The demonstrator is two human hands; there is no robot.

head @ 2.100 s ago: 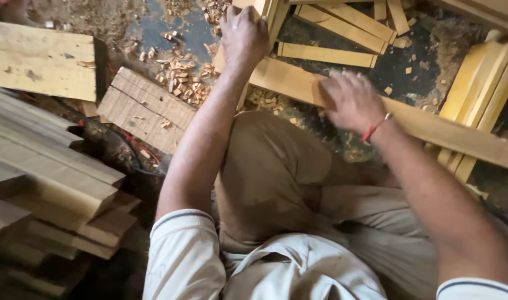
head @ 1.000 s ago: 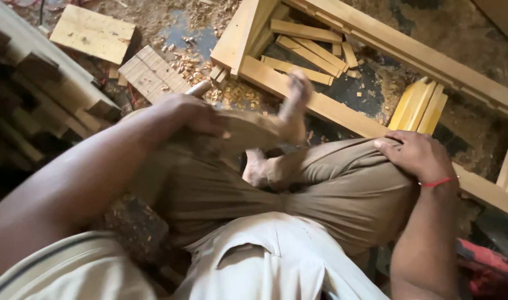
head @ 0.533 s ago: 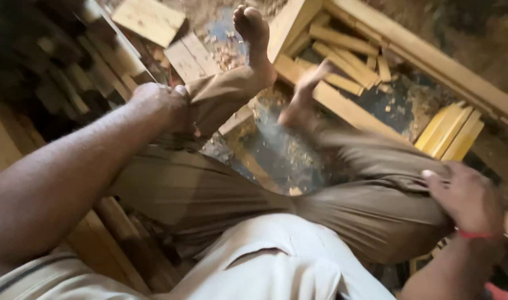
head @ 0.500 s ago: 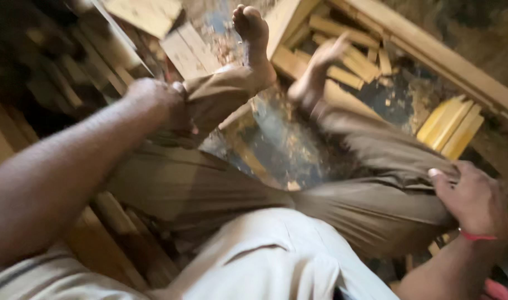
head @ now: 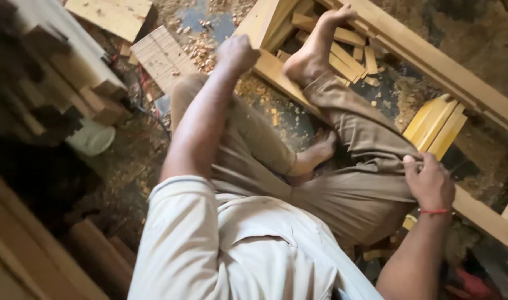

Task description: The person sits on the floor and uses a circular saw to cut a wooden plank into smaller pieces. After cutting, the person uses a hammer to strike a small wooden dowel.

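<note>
The long wooden plank [head: 276,75] lies on the sawdust floor [head: 126,166] under the person's raised foot [head: 315,50]; the left hand [head: 237,53] — arm stretched straight — presses on its near end, fingers curled together; the right hand [head: 429,180], elbow bent, rests on the trouser knee [head: 370,166], fingers closed against the cloth — yellow slats [head: 437,125] just beyond.
</note>
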